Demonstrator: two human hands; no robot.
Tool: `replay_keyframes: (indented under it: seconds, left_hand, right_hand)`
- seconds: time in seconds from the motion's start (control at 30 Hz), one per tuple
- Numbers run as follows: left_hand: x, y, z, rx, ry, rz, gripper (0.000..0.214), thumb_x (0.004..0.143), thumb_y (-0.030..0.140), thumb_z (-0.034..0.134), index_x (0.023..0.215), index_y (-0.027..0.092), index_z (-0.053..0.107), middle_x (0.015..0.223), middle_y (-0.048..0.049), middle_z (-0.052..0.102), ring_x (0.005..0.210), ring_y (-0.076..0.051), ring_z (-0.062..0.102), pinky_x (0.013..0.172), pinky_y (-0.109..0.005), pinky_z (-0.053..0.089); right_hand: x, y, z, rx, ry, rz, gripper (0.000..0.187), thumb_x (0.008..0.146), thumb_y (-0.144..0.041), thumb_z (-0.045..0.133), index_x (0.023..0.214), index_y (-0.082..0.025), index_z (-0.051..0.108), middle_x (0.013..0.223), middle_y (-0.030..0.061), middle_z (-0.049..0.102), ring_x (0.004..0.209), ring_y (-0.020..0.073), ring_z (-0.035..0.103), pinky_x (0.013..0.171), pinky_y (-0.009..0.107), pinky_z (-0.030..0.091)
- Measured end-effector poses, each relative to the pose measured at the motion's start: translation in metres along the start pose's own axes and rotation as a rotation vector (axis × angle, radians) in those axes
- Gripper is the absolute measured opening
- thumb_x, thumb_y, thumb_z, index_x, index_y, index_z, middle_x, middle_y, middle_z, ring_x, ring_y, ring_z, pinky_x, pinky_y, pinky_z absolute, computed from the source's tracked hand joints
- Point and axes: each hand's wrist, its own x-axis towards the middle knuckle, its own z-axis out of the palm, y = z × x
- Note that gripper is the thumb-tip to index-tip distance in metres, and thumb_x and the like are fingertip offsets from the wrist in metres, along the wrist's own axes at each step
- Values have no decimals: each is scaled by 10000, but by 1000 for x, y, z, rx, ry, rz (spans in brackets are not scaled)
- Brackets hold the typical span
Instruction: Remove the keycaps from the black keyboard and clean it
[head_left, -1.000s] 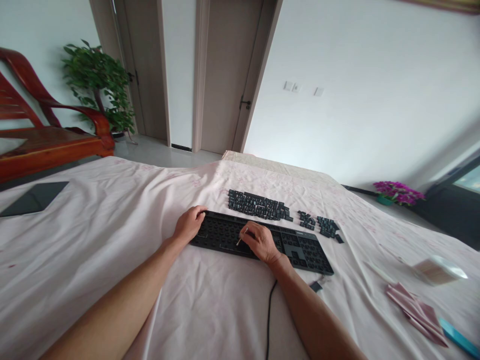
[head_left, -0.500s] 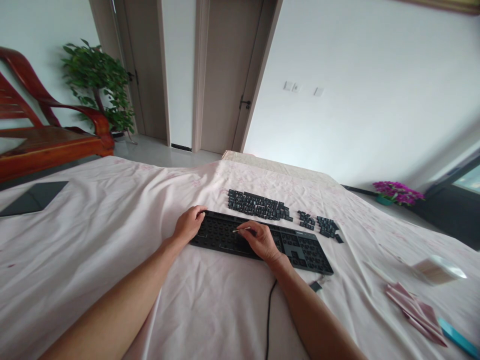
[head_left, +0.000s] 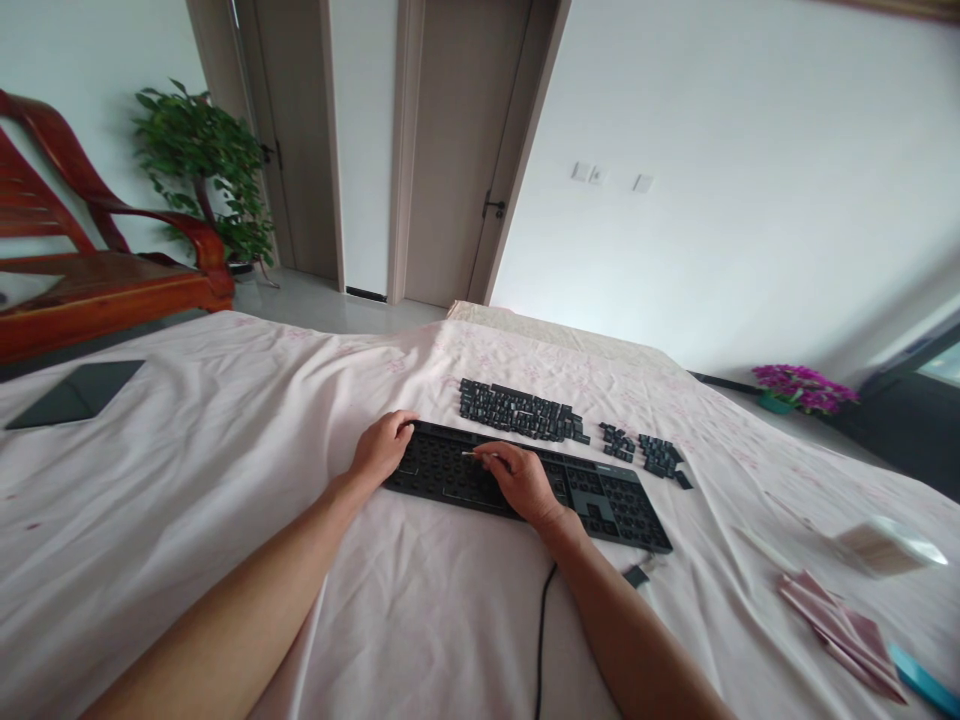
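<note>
A black keyboard (head_left: 616, 505) with its keycaps off lies across the pink bedsheet. My left hand (head_left: 384, 446) is closed around its left end, thumb and fingers at the top corner. Over the middle of the board, my right hand (head_left: 521, 480) pinches a thin cotton swab (head_left: 471, 455), its white tip pointing left, low above the key sockets. Whether the tip touches them I cannot tell. Behind the board, loose black keycaps lie in a large group (head_left: 521, 412) and two smaller groups, one in the middle (head_left: 618, 442) and one at the right (head_left: 660, 455).
A black cable (head_left: 543, 640) runs toward me from the keyboard. To the right lie a clear box of swab-like sticks (head_left: 889, 547), a folded pink cloth (head_left: 844, 635) and a blue object (head_left: 926, 683). A dark tablet-like slab (head_left: 79, 393) lies far left.
The swab in my right hand has shifted slightly, its tip a little further left and up over the board. My left hand keeps its hold; the whole view has drifted slightly.
</note>
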Motion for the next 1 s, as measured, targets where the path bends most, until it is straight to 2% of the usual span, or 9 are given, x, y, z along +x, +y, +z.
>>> replay_keyframes:
  seconds: [0.33, 0.7, 1.0]
  left_hand:
    - [0, 3, -2, 9, -2, -18, 290, 865, 243, 440, 1083, 261, 630, 1126, 6, 672, 1027, -166, 610, 911, -257, 446]
    - [-1, 0, 0, -5, 11, 1, 288, 860, 244, 438, 1075, 263, 629, 1110, 3, 673, 1008, -169, 614, 900, -262, 447]
    - [-1, 1, -1, 2, 2, 0, 292, 865, 235, 439, 1087, 256, 627, 1125, 3, 671, 1035, -164, 604, 924, -253, 438]
  right_hand:
    - [3, -1, 4, -105, -49, -86, 237, 886, -218, 534, 1034, -287, 707, 1007, 6, 700, 921, 161, 641, 829, 267, 486]
    - [-2, -17, -5, -210, -61, -121, 258, 947, -274, 430, 960, -227, 683, 928, 48, 663, 855, 156, 614, 789, 259, 459]
    - [-3, -22, -10, -247, -102, -155, 269, 960, -267, 395, 849, -205, 633, 858, 41, 634, 802, 153, 579, 780, 260, 422]
